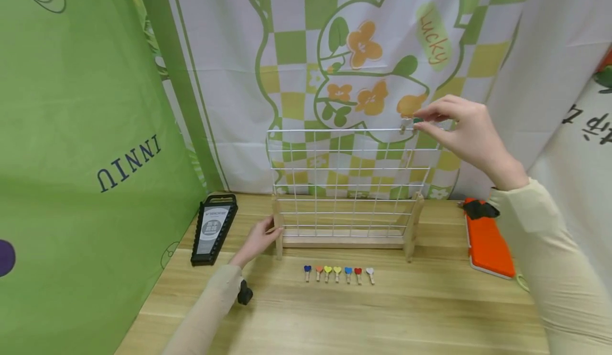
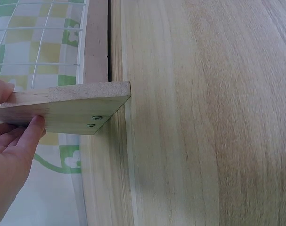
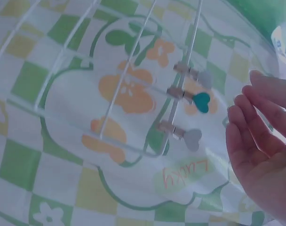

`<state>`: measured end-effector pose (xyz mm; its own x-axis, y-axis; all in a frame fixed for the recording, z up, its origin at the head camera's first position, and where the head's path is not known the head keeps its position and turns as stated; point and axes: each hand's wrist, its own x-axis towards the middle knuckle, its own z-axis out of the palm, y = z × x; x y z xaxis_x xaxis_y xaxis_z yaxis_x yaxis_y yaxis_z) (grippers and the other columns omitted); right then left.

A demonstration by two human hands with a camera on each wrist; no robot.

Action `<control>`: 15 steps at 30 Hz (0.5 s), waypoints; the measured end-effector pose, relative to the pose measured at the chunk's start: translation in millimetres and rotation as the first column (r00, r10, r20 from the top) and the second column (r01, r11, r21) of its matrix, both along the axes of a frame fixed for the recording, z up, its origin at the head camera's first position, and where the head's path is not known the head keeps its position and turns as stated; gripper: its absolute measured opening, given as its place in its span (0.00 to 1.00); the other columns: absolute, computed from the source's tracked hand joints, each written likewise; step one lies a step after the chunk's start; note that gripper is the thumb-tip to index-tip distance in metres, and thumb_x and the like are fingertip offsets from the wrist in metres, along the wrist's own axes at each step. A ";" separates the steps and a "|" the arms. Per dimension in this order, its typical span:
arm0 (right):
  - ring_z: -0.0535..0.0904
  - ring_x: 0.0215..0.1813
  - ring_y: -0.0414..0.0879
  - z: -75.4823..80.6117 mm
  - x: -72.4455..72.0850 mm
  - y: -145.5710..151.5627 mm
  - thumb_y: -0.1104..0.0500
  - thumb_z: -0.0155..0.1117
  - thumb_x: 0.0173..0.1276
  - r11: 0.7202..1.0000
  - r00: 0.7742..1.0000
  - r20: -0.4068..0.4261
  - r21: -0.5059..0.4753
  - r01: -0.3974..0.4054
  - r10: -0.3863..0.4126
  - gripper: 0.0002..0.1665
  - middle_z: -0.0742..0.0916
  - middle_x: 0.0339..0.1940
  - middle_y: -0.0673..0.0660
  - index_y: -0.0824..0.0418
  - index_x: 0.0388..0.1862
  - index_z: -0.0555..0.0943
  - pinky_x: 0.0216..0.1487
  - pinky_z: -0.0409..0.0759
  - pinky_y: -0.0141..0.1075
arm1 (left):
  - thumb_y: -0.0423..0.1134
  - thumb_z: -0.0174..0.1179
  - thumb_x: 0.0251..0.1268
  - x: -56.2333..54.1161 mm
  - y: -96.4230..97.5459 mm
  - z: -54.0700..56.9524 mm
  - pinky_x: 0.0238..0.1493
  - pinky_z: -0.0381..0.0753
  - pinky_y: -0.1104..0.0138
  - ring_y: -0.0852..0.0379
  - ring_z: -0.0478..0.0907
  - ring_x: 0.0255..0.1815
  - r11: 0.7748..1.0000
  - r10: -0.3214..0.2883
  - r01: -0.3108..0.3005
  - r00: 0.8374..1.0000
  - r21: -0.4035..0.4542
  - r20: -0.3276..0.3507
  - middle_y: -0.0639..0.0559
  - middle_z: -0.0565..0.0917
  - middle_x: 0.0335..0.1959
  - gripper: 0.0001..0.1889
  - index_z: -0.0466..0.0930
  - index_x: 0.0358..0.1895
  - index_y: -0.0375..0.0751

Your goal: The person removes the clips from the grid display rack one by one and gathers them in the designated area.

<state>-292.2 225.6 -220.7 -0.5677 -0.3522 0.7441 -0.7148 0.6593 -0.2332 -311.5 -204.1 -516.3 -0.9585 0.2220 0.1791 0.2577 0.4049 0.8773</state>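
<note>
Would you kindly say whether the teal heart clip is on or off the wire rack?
On: the right wrist view shows the teal heart clip clamped onto the wire rack, the right hand apart.

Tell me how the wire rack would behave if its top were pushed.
The wire rack would probably feel stiff, as its grid looks straight and unbent. It may tip, standing tall on slim wooden side pieces. The left hand, pinching one of them, would likely steady it.
</note>
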 end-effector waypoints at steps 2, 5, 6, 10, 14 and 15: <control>0.72 0.40 0.19 6.0 -6.3 0.8 0.69 0.73 0.60 1.000 1.000 -0.006 0.017 0.023 -0.022 0.12 0.88 0.38 0.59 0.64 0.43 0.88 0.46 0.71 0.11 | 0.34 0.59 0.71 0.1 -0.5 -0.1 0.68 0.77 0.47 0.34 0.74 0.67 1.000 -0.002 0.002 1.000 -0.003 -0.003 0.28 0.76 0.64 0.25 0.69 0.67 0.27; 0.70 0.41 0.19 10.7 -15.0 0.9 0.65 0.73 0.62 0.996 0.998 0.019 0.061 0.059 -0.061 0.11 0.88 0.40 0.59 0.62 0.44 0.88 0.45 0.69 0.12 | 0.34 0.59 0.71 0.2 -1.3 -0.8 0.68 0.77 0.48 0.35 0.74 0.67 1.000 -0.006 0.006 1.000 -0.020 -0.003 0.29 0.76 0.64 0.25 0.68 0.68 0.27; 0.69 0.41 0.18 11.4 -17.7 0.9 0.64 0.73 0.62 0.995 0.997 0.032 0.078 0.069 -0.071 0.11 0.88 0.40 0.58 0.61 0.45 0.88 0.44 0.69 0.12 | 0.34 0.58 0.72 0.1 -1.5 -1.2 0.68 0.77 0.48 0.35 0.74 0.67 1.000 -0.007 0.007 1.000 -0.026 -0.002 0.29 0.76 0.64 0.25 0.68 0.68 0.27; 0.67 0.41 0.20 13.5 -25.9 -0.8 0.62 0.72 0.63 0.984 0.994 0.064 0.158 0.080 -0.091 0.12 0.87 0.41 0.57 0.62 0.46 0.87 0.39 0.68 0.15 | 0.34 0.58 0.72 -1.0 -1.5 -2.2 0.68 0.77 0.49 0.35 0.73 0.68 0.999 -0.011 0.011 1.000 -0.032 0.000 0.29 0.76 0.65 0.25 0.68 0.68 0.27; 0.70 0.37 0.26 14.1 -31.3 -1.2 0.62 0.71 0.64 0.972 0.991 0.094 0.221 0.076 -0.099 0.08 0.87 0.40 0.55 0.60 0.43 0.88 0.31 0.69 0.19 | 0.33 0.57 0.72 -0.8 -0.5 -1.4 0.68 0.77 0.50 0.34 0.73 0.68 0.999 -0.014 0.013 1.000 -0.032 -0.006 0.28 0.75 0.65 0.24 0.68 0.67 0.26; 0.70 0.35 0.28 14.1 -32.0 -1.1 0.62 0.71 0.64 0.970 0.990 0.099 0.230 0.076 -0.101 0.07 0.87 0.39 0.55 0.60 0.41 0.88 0.29 0.69 0.20 | 0.33 0.57 0.72 -0.4 -0.2 -0.8 0.68 0.76 0.50 0.34 0.73 0.68 0.999 -0.013 0.013 1.000 -0.029 -0.003 0.28 0.75 0.65 0.24 0.68 0.67 0.26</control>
